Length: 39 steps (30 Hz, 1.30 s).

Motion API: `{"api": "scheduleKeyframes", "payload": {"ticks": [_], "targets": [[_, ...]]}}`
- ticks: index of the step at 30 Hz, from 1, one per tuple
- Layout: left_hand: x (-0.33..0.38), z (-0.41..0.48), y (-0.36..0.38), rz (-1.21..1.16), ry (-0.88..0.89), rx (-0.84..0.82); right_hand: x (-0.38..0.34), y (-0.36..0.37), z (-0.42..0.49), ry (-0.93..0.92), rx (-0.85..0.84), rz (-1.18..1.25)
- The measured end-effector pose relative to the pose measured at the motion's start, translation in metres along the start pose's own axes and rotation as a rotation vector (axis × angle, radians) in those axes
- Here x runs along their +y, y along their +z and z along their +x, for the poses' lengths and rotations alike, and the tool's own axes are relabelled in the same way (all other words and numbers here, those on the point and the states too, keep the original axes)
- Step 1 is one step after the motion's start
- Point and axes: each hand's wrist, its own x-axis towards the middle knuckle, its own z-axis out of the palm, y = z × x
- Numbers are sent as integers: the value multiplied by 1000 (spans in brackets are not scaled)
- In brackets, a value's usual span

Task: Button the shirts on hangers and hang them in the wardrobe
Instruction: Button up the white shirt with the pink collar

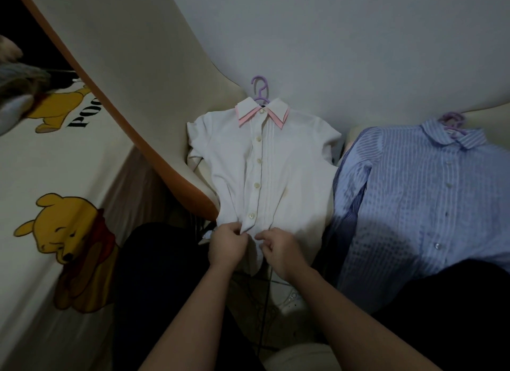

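Dim, bluish light. Plain pale wall behind. At left, bear-print sheet beside an orange-edged cream panel, possibly a door.

I'm looking into a home bedroom. A cream bedsheet printed with yellow cartoon bears covers the bed, beside plain white walls.

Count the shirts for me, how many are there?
2. The white shirt is in the middle, and the blue striped shirt is just to its right. More may be hidden out of view.
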Motion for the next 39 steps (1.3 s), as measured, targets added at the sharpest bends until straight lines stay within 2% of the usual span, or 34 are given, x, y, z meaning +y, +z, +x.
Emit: {"api": "scheduleKeyframes", "payload": {"ticks": [6, 12, 20, 27, 29, 33, 39], "targets": [[-13, 9, -1, -67, -34, -87, -16, 9, 7, 45, -17, -74], [-14, 6, 4, -52, 13, -119, -16, 20, 13, 104, -24, -198], [-14, 3, 2, 275, -11, -65, -13, 26, 22, 129, 64, -257], [-22, -1, -1, 385, 37, 68, -25, 31, 24, 190, 52, -453], [-22, -2, -1, 407, 35, 81, -20, 35, 26, 173, 97, -462], [-18, -6, -4, 378, 13, 118, -19, 31, 19, 118, 124, -392], [-14, -18, -5, 157, -84, 165, -10, 32, -1, 211, 172, -28]]}}
